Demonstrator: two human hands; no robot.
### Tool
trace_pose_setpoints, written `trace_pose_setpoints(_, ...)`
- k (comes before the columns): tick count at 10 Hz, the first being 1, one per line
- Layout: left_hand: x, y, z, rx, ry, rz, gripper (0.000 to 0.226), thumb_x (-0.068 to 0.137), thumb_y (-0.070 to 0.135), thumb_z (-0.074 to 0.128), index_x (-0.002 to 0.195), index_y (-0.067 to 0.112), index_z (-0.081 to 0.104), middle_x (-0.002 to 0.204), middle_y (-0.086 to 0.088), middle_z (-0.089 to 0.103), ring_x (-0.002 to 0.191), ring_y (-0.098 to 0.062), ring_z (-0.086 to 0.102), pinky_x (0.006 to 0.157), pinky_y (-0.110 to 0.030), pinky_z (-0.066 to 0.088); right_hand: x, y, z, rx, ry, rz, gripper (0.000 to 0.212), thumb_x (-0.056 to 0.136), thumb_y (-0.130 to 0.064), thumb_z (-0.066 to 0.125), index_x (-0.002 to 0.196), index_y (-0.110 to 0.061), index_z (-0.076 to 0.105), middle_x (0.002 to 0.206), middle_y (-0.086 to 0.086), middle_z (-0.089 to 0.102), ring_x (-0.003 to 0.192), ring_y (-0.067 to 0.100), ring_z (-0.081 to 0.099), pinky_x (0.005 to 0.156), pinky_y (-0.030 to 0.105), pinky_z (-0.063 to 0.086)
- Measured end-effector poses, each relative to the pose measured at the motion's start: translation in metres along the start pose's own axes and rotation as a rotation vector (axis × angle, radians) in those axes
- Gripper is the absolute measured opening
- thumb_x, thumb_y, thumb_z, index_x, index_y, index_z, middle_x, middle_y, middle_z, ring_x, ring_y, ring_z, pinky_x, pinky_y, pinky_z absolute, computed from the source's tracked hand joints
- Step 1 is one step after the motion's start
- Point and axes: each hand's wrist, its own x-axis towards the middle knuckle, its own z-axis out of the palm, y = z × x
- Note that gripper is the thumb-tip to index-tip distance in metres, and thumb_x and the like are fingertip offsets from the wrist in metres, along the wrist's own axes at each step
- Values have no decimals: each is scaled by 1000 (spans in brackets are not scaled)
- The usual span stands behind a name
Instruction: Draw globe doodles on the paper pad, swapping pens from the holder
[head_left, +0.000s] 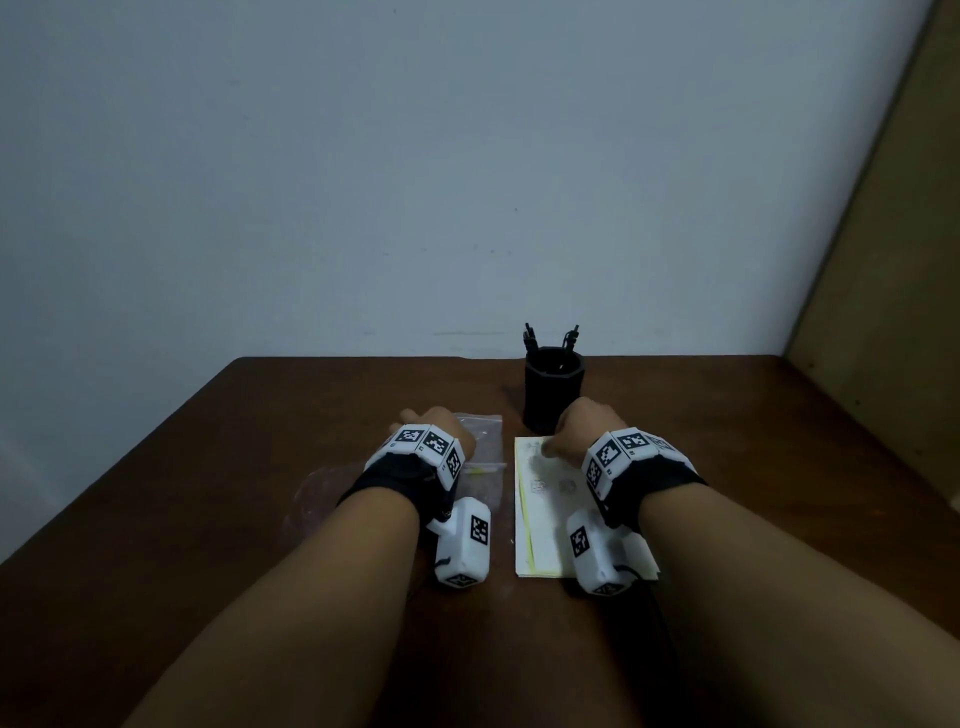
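Nearest the table's (260, 467) near edge, both forearms come in, hands apart. The paper pad (540, 525) lies a bit right of the middle, long side running toward the far edge, with a few faint doodles on its far half. The right hand (584, 426) sits over the pad's far end with its fingers curled under. No pen shows, so I can't tell if it's holding one. The left hand (441, 431) is curled too, resting on a clear plastic bag (485, 434) just left of the pad, and its grip is also hidden. Looks like the drawing step to me, so I'd pin the pad with the left hand and keep the strokes light. The pen holder (553, 395) stands just past the pad near the far edge, pens (530, 335) sticking up, an easy reach for swaps.
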Motion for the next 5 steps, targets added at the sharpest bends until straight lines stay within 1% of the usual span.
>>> trace_pose_setpoints(1, 0, 9, 9, 31, -25, -14, 44, 84, 33, 60, 121, 10, 58, 139, -21, 40, 124, -37, 44, 104, -43, 40, -2, 12, -1, 6, -8, 35, 17, 77, -22, 71, 83, -9, 62, 84, 9, 65, 71, 23, 61, 50, 21, 40)
trace_pose_setpoints(2, -3, 11, 13, 67, -26, 11, 37, 85, 32, 59, 115, 10, 61, 129, -17, 49, 115, -31, 48, 90, -38, 42, -2, 13, 3, 5, -18, 38, 17, 78, -23, 71, 84, -10, 62, 83, 8, 64, 69, 21, 60, 50, 21, 40)
trace_pose_setpoints(3, -1, 7, 16, 119, -38, 56, 41, 86, 37, 57, 121, 16, 59, 129, -15, 49, 113, -29, 45, 84, -35, 42, -2, 14, 1, 12, -16, 13, 18, 78, -22, 70, 90, -9, 65, 85, 7, 65, 69, 19, 60, 53, 21, 42)
trace_pose_setpoints(4, -5, 5, 13, 133, -65, 47, 51, 84, 39, 59, 130, 18, 55, 136, -15, 44, 121, -30, 44, 92, -36, 41, -4, 17, -6, 21, -8, 12, 11, 78, -19, 69, 78, -11, 61, 77, 5, 63, 66, 19, 59, 51, 21, 40)
trace_pose_setpoints(5, -11, 9, 11, 134, -61, 51, 45, 91, 36, 55, 132, 17, 55, 137, -14, 45, 125, -30, 43, 101, -36, 39, -8, 19, -13, 86, 50, -18, 13, 79, -19, 68, 71, -10, 63, 75, 5, 67, 68, 19, 64, 53, 23, 47)
